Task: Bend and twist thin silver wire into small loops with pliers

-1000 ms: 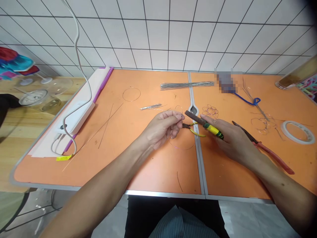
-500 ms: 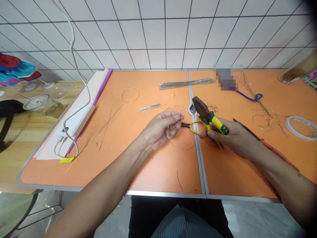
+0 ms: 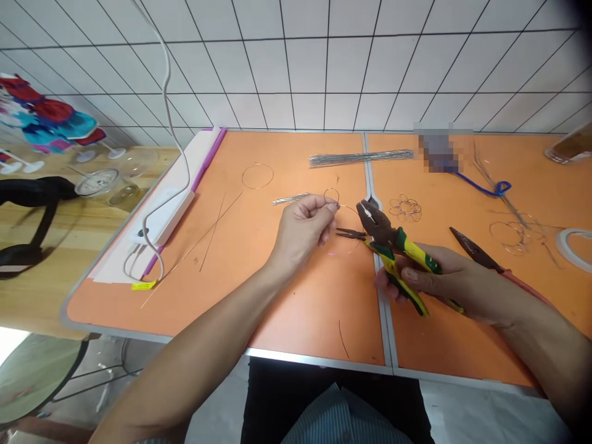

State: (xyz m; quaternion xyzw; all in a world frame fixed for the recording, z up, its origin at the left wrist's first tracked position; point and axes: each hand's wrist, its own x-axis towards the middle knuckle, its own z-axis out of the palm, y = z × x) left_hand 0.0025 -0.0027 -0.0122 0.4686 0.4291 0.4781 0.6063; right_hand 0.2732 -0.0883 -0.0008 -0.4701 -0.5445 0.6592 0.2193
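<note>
My left hand (image 3: 309, 227) has thumb and forefinger pinched on a thin wire loop (image 3: 332, 189), whose small ring stands above the fingertips and whose larger curve hangs to the right. Combination pliers (image 3: 398, 246) with yellow and green handles are in my right hand (image 3: 435, 277), fingers around the handles. Their dark jaws point up and left, beside the larger curve; whether they touch the wire I cannot tell. Small black-jawed pliers (image 3: 351, 234) lie on the table between the hands, partly hidden by the larger pair.
Several straight wires (image 3: 361, 158) lie bundled at the back of the orange table (image 3: 277, 296). A flower-shaped wire piece (image 3: 406, 208) and red-handled pliers (image 3: 481, 251) are on the right, near a tape roll (image 3: 573, 250). A white power strip (image 3: 173, 216) stands left with its cable.
The view has shifted left. My left hand has rolled so its back shows more. The pliers in my right hand have come down, nearer the wire, with their handles spread wider.
</note>
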